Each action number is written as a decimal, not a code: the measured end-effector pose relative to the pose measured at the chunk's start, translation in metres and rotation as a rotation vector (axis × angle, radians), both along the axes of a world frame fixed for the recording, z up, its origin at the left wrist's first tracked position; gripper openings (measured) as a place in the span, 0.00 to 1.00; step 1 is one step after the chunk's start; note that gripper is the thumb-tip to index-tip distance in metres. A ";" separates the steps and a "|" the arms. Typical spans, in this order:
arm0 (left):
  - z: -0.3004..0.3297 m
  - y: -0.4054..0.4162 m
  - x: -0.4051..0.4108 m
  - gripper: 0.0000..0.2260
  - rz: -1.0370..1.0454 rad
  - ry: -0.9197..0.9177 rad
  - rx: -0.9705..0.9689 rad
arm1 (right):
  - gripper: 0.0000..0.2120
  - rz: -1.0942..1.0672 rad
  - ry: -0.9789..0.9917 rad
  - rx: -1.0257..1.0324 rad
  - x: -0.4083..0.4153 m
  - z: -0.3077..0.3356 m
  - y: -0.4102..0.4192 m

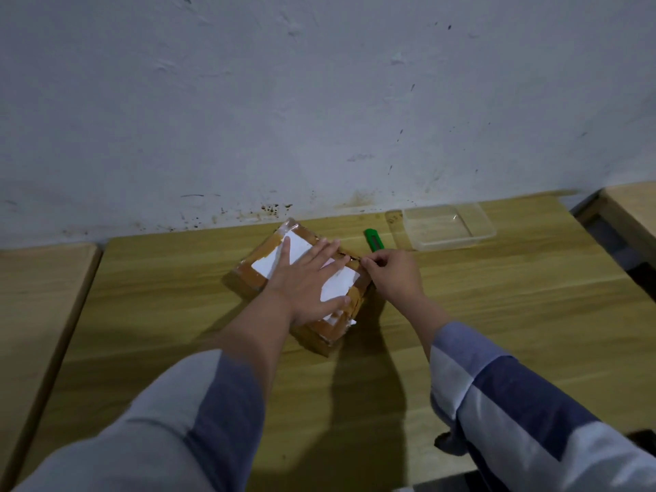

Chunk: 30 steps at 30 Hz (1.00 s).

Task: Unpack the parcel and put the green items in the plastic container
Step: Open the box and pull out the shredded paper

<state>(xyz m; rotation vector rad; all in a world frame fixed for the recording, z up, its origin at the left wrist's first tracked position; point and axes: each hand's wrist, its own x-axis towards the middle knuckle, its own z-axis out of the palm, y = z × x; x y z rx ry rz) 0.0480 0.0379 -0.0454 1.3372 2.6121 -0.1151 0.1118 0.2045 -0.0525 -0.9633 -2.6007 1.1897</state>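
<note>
A flat cardboard parcel (257,271) wrapped in brown tape, with a white label on top, lies in the middle of the wooden table (497,314). My left hand (307,282) rests flat on its top, fingers spread. My right hand (390,275) is at the parcel's right edge, its fingertips pinched on the tape there. A green utility knife (373,239) lies on the table just behind my right hand. The clear plastic container (448,226) stands empty at the back right, near the wall.
A stained white wall (319,101) runs along the table's back edge. Another wooden tabletop (32,296) adjoins on the left across a narrow gap. A third one (632,211) stands at the right, with a dark gap between.
</note>
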 end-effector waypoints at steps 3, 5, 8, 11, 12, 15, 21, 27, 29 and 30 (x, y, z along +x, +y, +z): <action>0.003 -0.007 0.001 0.28 0.025 -0.019 0.004 | 0.08 -0.087 -0.020 -0.032 0.012 0.004 -0.015; 0.004 -0.015 0.003 0.25 0.057 -0.037 0.010 | 0.08 -0.111 -0.043 -0.064 0.016 0.006 -0.026; 0.006 -0.030 0.006 0.23 0.131 -0.048 0.027 | 0.07 -0.133 -0.057 -0.132 0.019 0.009 -0.047; 0.009 -0.048 0.010 0.21 0.258 -0.072 0.099 | 0.05 -0.047 -0.043 -0.358 0.022 0.013 -0.073; 0.010 -0.053 0.011 0.21 0.301 -0.084 0.123 | 0.07 -0.004 -0.061 -0.417 0.021 0.013 -0.081; 0.010 -0.069 0.015 0.21 0.406 -0.083 0.146 | 0.10 0.100 -0.131 -0.410 0.012 0.013 -0.095; -0.007 -0.090 0.019 0.28 0.540 -0.053 0.153 | 0.07 0.121 -0.010 0.105 -0.018 0.015 -0.077; -0.021 -0.093 0.018 0.28 0.546 -0.001 0.202 | 0.13 0.360 0.123 0.225 -0.069 0.008 -0.058; -0.022 -0.093 0.018 0.28 0.552 0.016 0.212 | 0.15 0.417 0.082 0.206 -0.085 0.005 -0.055; -0.022 -0.093 0.018 0.28 0.555 0.022 0.214 | 0.16 0.444 0.059 0.181 -0.091 0.004 -0.053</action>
